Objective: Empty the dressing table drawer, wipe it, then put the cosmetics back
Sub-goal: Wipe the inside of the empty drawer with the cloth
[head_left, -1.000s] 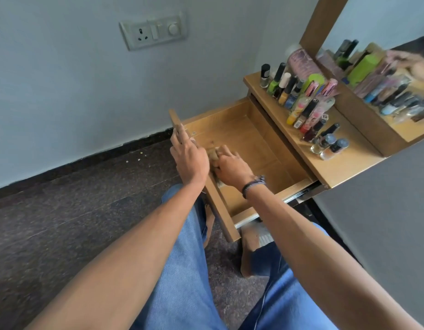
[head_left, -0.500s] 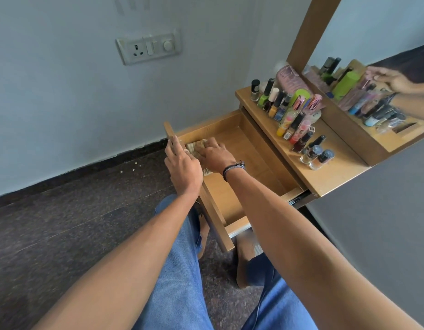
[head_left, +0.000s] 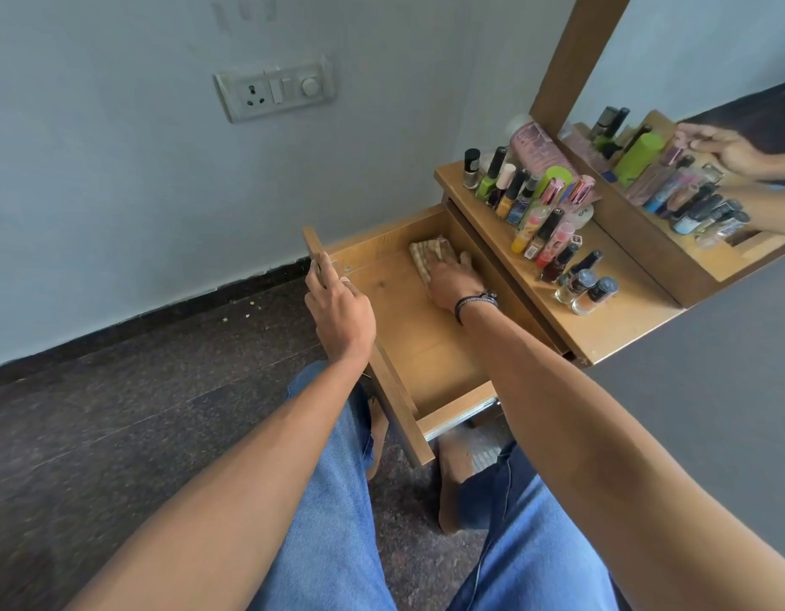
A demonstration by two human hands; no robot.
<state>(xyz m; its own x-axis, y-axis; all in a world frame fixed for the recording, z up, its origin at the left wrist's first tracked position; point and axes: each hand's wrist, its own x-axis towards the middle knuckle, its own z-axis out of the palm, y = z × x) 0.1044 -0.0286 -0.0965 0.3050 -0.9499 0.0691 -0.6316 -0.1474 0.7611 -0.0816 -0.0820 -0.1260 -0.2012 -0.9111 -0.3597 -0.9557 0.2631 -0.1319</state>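
The wooden drawer [head_left: 430,346] stands pulled out from the dressing table and holds nothing but a checked cloth [head_left: 428,253] at its far end. My right hand [head_left: 454,282] lies flat on the cloth, pressing it onto the drawer floor near the back corner. My left hand [head_left: 337,310] grips the top edge of the drawer front, fingers curled over it. Several nail polish bottles and cosmetic tubes [head_left: 540,218] stand crowded on the table top [head_left: 620,324] to the right of the drawer.
A mirror [head_left: 690,125] behind the table top reflects the bottles and a hand. A switch and socket plate [head_left: 273,92] sits on the wall. My knees in blue jeans [head_left: 333,500] and bare feet are under the drawer on the dark stone floor.
My right hand has slid the cloth from the near left part of the drawer to its far end. My left hand has kept its hold on the drawer front.
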